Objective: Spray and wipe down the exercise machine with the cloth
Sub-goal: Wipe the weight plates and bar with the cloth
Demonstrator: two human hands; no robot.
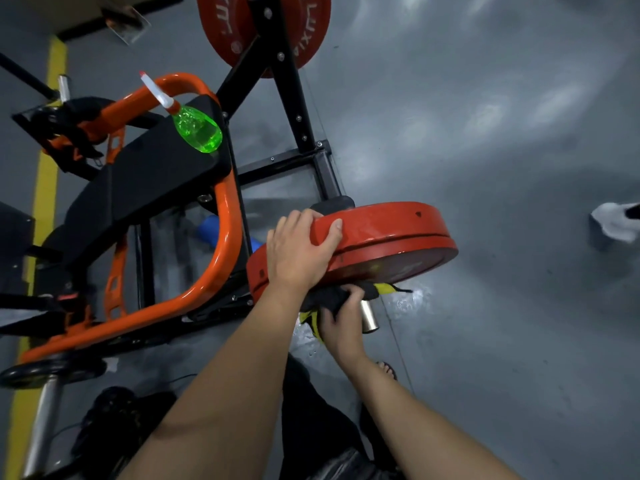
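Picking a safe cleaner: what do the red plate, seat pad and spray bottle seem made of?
Red plate: glossy, wet-looking sheen, likely rubber or painted metal. Seat pad: matte black, probably vinyl. Spray bottle: clear plastic, green liquid showing through.

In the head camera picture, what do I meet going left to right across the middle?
From the left: yellow floor line → black seat pad → green spray bottle → left hand → red weight plate → white object at the right edge. The right hand and cloth overlap the plate, so omitted.
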